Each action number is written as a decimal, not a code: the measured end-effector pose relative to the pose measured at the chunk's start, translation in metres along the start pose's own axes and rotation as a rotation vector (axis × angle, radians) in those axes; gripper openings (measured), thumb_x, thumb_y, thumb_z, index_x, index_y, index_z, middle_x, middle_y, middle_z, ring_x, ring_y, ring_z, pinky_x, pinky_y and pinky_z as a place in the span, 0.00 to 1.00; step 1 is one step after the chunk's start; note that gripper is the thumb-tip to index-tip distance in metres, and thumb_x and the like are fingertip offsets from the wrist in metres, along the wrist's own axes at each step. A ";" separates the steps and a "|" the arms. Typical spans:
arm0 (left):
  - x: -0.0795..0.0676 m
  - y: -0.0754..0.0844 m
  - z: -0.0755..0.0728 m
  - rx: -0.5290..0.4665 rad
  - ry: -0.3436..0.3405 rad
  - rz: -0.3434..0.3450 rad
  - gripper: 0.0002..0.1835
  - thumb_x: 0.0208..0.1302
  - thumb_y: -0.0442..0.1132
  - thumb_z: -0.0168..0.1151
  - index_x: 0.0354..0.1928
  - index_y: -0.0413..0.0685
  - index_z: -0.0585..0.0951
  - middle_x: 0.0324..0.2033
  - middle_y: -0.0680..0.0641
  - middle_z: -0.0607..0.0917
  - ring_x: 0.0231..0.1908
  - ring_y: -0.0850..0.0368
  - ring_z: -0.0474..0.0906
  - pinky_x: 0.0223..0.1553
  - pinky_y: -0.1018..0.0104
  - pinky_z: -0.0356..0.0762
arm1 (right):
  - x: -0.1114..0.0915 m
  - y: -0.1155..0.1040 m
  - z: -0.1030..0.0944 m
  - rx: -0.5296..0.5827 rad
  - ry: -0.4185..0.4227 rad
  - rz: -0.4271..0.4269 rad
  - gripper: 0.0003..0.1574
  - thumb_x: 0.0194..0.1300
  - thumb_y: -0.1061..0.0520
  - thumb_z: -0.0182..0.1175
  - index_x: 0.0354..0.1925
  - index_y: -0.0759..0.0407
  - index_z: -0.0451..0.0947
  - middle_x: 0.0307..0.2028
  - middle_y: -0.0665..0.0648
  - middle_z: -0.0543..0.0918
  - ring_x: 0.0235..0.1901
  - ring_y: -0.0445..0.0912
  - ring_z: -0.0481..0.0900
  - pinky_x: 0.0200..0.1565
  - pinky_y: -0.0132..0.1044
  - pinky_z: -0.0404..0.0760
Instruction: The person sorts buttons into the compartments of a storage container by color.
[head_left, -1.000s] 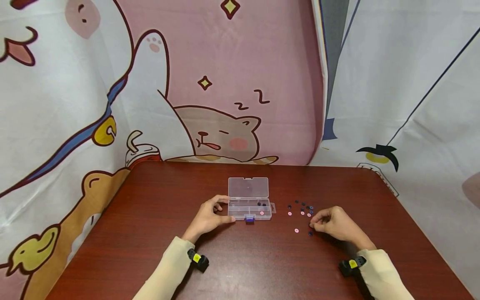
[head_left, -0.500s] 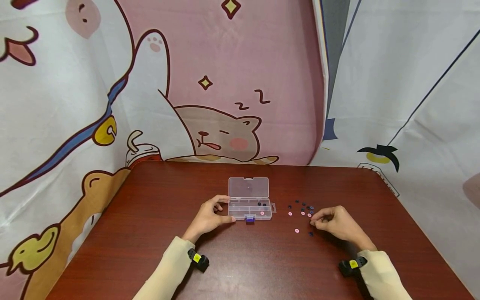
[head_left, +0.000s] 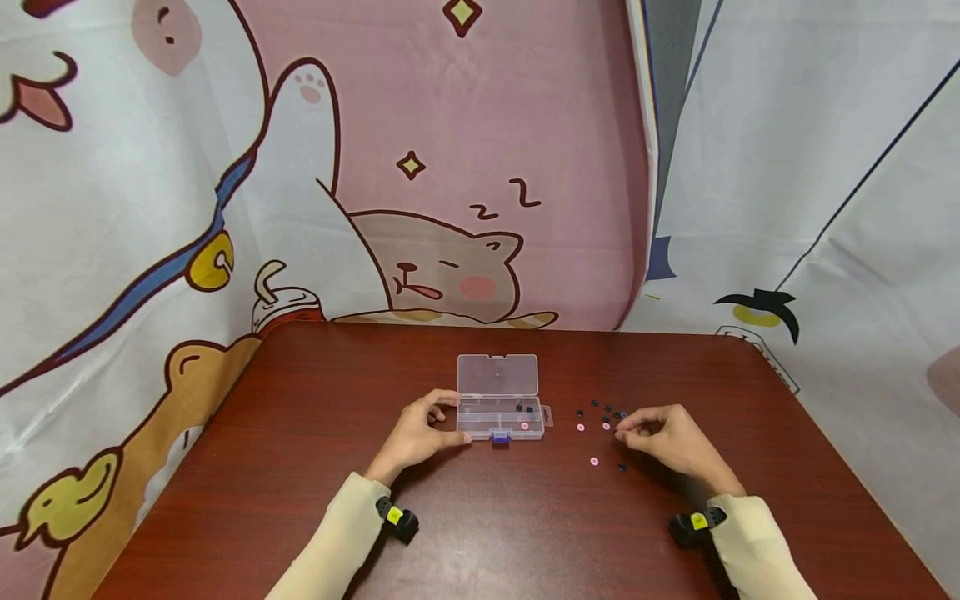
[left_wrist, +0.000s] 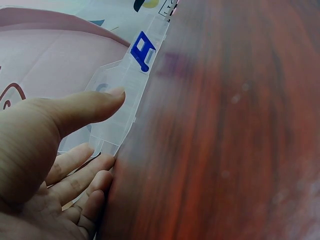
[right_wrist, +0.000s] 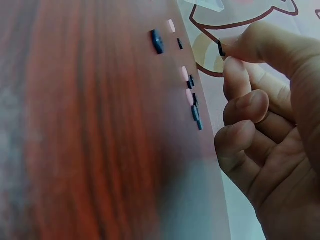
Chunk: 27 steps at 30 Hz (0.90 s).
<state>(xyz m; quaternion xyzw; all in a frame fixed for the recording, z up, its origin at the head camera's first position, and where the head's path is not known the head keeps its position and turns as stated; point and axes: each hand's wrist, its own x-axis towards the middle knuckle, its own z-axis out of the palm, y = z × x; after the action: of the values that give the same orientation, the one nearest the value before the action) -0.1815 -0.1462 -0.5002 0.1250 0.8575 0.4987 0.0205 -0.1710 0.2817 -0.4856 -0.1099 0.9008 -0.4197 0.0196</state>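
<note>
A clear plastic compartment box [head_left: 480, 419] stands on the table with its lid [head_left: 497, 375] raised and a blue latch [left_wrist: 143, 50] at the front. Inside it are a pink button [head_left: 524, 426] and a few black ones. My left hand [head_left: 414, 432] holds the box's left end, thumb at the front corner and fingers toward the back. To the right of the box, my right hand [head_left: 671, 437] pinches a small black button [right_wrist: 221, 48] between thumb and index finger, raised off the table. Its other fingers are curled loosely.
Several loose pink and dark buttons lie between box and right hand, among them a pink button [head_left: 594, 461] and a dark button [head_left: 622, 468] nearer the front. The brown table [head_left: 480, 525] ends at a printed cloth [head_left: 480, 125] behind.
My right hand has risen slightly and shifted left with the black button, now covering a pink button that showed before. The left hand and the box have stayed still.
</note>
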 end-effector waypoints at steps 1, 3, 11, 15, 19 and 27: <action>0.000 0.000 0.000 0.000 0.001 -0.006 0.35 0.50 0.42 0.83 0.62 0.51 0.80 0.56 0.48 0.85 0.45 0.53 0.76 0.47 0.62 0.75 | 0.001 -0.001 0.000 0.004 0.004 -0.004 0.07 0.63 0.53 0.73 0.33 0.54 0.89 0.29 0.51 0.87 0.27 0.38 0.78 0.31 0.31 0.79; 0.000 0.001 0.000 -0.003 -0.001 -0.018 0.36 0.50 0.42 0.83 0.62 0.52 0.80 0.57 0.49 0.85 0.45 0.53 0.76 0.47 0.62 0.74 | 0.002 -0.004 0.000 0.004 0.010 -0.013 0.08 0.63 0.52 0.73 0.33 0.55 0.89 0.29 0.50 0.87 0.27 0.38 0.78 0.31 0.31 0.79; -0.001 0.001 0.000 -0.014 0.001 -0.023 0.35 0.49 0.42 0.83 0.62 0.52 0.80 0.57 0.48 0.85 0.46 0.53 0.75 0.47 0.61 0.74 | 0.010 -0.015 0.002 0.015 0.005 -0.041 0.03 0.63 0.53 0.73 0.34 0.51 0.89 0.31 0.52 0.88 0.27 0.39 0.78 0.31 0.31 0.79; 0.000 0.001 0.000 -0.012 0.004 -0.022 0.35 0.49 0.42 0.83 0.62 0.52 0.80 0.57 0.48 0.85 0.45 0.53 0.75 0.47 0.61 0.74 | 0.016 -0.021 0.005 0.044 0.004 -0.040 0.02 0.63 0.54 0.73 0.34 0.51 0.90 0.31 0.53 0.89 0.27 0.40 0.79 0.31 0.32 0.80; -0.001 0.002 0.000 -0.013 -0.001 -0.026 0.35 0.50 0.42 0.83 0.62 0.53 0.80 0.57 0.49 0.85 0.46 0.53 0.75 0.47 0.61 0.74 | 0.021 -0.027 0.009 0.060 0.008 -0.042 0.04 0.62 0.55 0.73 0.36 0.53 0.89 0.32 0.52 0.89 0.28 0.42 0.80 0.32 0.33 0.81; -0.001 0.003 0.000 -0.010 -0.003 -0.032 0.36 0.50 0.42 0.83 0.62 0.52 0.80 0.57 0.48 0.84 0.46 0.53 0.75 0.47 0.60 0.74 | 0.029 -0.039 0.015 0.089 0.010 -0.049 0.05 0.61 0.61 0.71 0.34 0.50 0.89 0.30 0.52 0.88 0.27 0.43 0.79 0.29 0.34 0.80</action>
<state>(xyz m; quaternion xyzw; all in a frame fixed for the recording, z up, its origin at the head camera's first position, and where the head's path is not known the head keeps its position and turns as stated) -0.1801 -0.1452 -0.4978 0.1119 0.8569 0.5022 0.0302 -0.1899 0.2398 -0.4644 -0.1286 0.8784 -0.4601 0.0095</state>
